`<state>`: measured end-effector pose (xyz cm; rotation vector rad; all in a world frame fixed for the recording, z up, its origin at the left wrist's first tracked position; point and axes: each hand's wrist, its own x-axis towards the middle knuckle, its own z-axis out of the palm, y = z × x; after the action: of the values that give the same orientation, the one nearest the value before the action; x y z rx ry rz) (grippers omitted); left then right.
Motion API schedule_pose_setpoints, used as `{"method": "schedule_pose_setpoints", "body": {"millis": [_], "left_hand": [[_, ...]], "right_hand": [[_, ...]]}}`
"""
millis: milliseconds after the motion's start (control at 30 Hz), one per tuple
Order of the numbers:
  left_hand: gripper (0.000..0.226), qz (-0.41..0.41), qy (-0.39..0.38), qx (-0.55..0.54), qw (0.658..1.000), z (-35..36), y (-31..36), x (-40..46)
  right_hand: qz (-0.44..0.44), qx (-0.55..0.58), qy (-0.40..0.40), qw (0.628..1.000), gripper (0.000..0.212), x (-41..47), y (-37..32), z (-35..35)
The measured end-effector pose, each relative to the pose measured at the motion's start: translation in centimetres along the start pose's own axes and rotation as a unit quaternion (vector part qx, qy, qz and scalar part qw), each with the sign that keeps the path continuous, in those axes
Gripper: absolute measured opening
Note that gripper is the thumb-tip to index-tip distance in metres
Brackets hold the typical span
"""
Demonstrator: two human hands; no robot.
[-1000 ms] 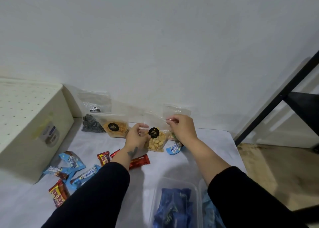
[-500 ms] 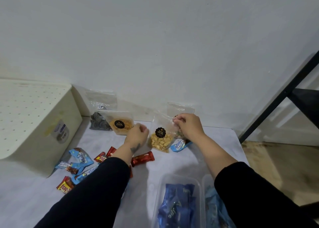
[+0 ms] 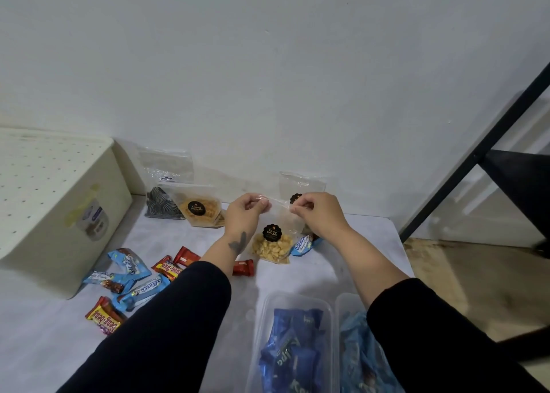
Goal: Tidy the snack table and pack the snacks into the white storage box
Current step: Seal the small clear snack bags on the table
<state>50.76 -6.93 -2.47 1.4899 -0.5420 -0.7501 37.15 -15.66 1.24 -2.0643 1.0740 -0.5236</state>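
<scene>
A clear pouch of peanuts (image 3: 272, 245) with a black round label stands on the white table (image 3: 44, 342). My left hand (image 3: 242, 215) and my right hand (image 3: 317, 214) both pinch its top edge, one at each corner. The white storage box (image 3: 53, 211) with a dotted lid sits closed at the left. Loose blue and red snack wrappers (image 3: 135, 276) lie between the box and my left arm. A pouch of golden chips (image 3: 199, 211) and a pouch of dark spiral biscuits (image 3: 162, 205) lean on the wall.
Two clear tubs (image 3: 294, 342) holding blue packets stand at the near edge under my right arm. Another clear pouch (image 3: 302, 184) leans on the wall behind my hands. A black metal frame (image 3: 488, 142) rises at the right, beside bare floor.
My left hand let go of the pouch's top half a second ago and now pinches it again. Both hands sit higher and closer together on the top edge.
</scene>
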Motion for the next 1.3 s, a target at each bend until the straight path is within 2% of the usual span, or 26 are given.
{"method": "schedule_pose_setpoints", "body": {"millis": [67,200,333,600,800,900,1033,1167,1300], "left_hand": [[0.005,-0.008,-0.007,-0.018,1.0,0.2,0.1,-0.3],[0.009,-0.016,-0.003,-0.03,0.999,0.5,-0.2,-0.7],[0.011,0.011,-0.002,0.01,1.0,0.9,0.0,-0.8],[0.013,0.036,-0.005,0.039,0.999,1.1,-0.2,-1.2],[0.014,0.049,-0.019,0.053,0.997,1.6,0.1,-1.6],[0.014,0.047,-0.01,0.061,0.997,1.4,0.2,-1.5],[0.012,0.058,0.011,0.061,0.996,1.2,0.3,-1.4],[0.003,0.073,0.054,0.081,0.993,1.3,0.1,-1.5],[0.022,0.077,0.117,0.129,0.982,1.6,0.3,-1.8]], "right_hand": [[0.002,-0.016,0.013,1.0,0.007,0.0,0.1,0.1],[0.001,-0.04,-0.004,0.999,0.01,-0.2,0.2,0.2],[-0.007,-0.009,-0.01,1.0,0.013,-0.2,-0.4,0.5],[0.0,-0.037,-0.006,0.999,0.005,0.1,-0.4,0.8],[-0.004,-0.061,0.011,0.998,0.009,-0.2,-1.0,1.1],[0.001,-0.036,0.006,0.999,0.009,-0.5,-1.3,1.2],[0.051,0.03,-0.049,0.997,0.025,-0.4,-1.6,-0.1],[0.077,0.045,-0.068,0.994,0.017,-1.1,-1.5,-0.8],[0.056,-0.021,-0.029,0.998,0.025,-1.2,-1.6,0.3]]}}
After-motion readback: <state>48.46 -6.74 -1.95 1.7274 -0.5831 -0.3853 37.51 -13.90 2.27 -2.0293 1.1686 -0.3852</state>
